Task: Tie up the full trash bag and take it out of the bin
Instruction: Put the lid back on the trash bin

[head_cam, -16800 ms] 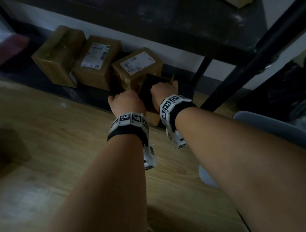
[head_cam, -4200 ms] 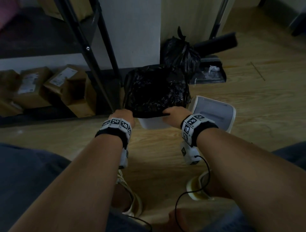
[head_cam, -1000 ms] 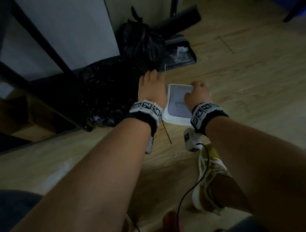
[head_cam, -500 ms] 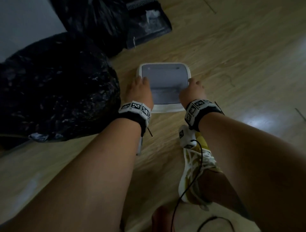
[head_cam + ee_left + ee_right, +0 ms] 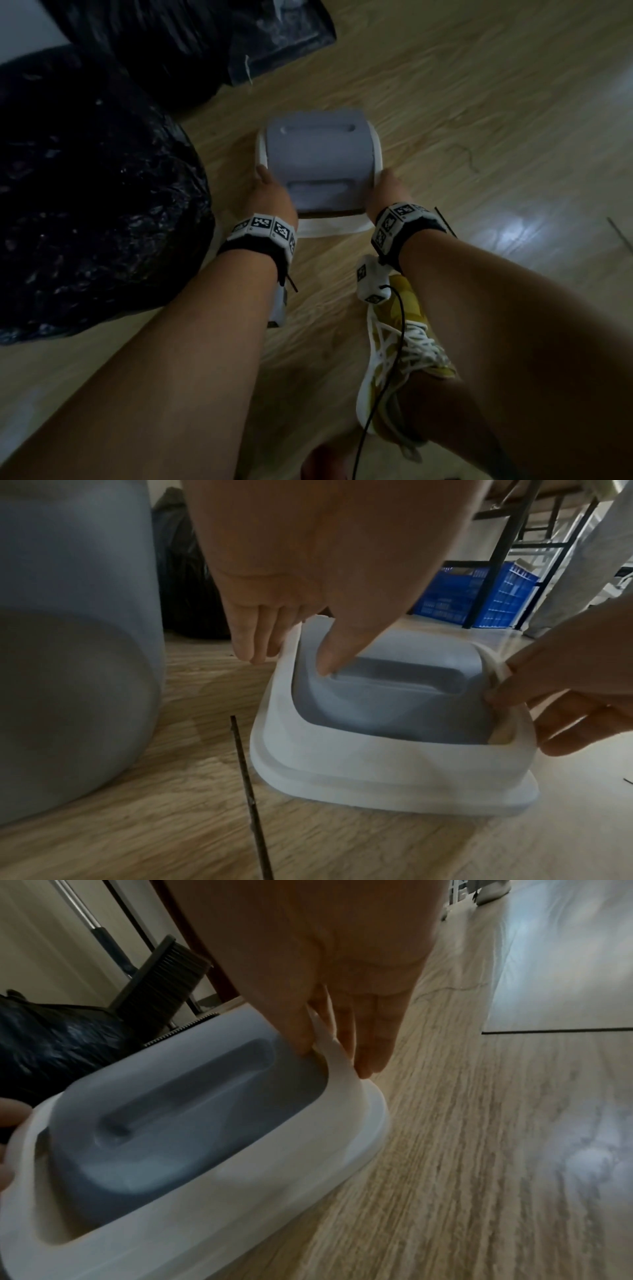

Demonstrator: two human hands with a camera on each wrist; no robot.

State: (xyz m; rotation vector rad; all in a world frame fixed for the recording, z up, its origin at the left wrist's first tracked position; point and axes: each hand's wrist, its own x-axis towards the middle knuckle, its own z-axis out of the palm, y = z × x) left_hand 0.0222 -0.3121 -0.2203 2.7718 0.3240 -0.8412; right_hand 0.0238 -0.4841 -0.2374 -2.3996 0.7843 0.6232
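From your head view, the full trash bag [image 5: 92,205] sits on the floor [image 5: 479,120] left of the lid [image 5: 318,164], out of the bin. Left wrist view: your left hand [image 5: 308,574] pinches its white rim. Right wrist view: your right hand [image 5: 342,974] pinches the opposite rim.

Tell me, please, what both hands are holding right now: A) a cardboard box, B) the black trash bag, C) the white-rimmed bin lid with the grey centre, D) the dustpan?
C: the left hand and right hand pinch opposite edges of the bin lid lying on the wooden floor, while the black trash bag sits untouched to the left.
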